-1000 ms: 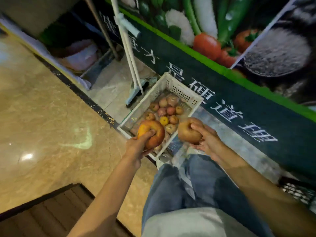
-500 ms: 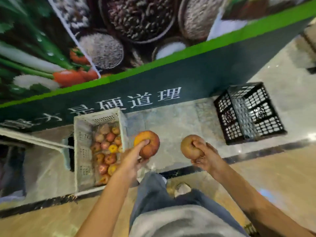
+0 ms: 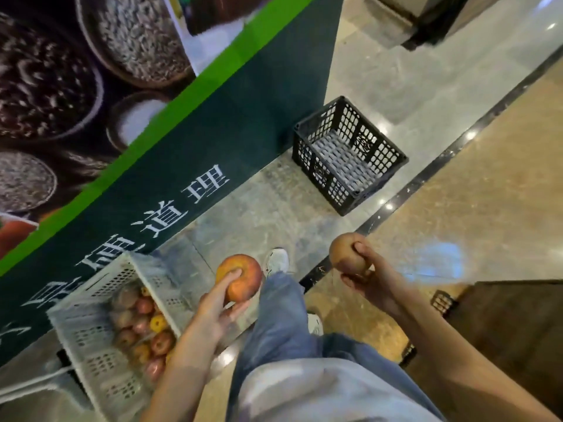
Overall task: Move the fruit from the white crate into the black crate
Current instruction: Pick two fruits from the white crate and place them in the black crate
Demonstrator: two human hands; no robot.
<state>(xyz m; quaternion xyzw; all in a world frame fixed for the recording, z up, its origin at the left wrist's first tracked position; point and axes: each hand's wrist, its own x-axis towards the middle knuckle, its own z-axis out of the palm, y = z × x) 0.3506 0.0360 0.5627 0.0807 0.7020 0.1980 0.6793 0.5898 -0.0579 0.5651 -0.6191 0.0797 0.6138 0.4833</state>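
Partly hidden white crate; left grip clasps red apple, right grip clasps brown fruit.

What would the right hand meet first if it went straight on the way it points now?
Likely the green board: the right hand, gripping a brown fruit, points up-left across grey floor toward its base. The black crate lies right of that line. Depth unclear.

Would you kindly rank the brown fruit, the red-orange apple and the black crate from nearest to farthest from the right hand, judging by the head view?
1. Brown fruit: gripped in the right hand itself.
2. Red-orange apple: to its left, held by the left hand.
3. Black crate: on the floor ahead, beside the wall.
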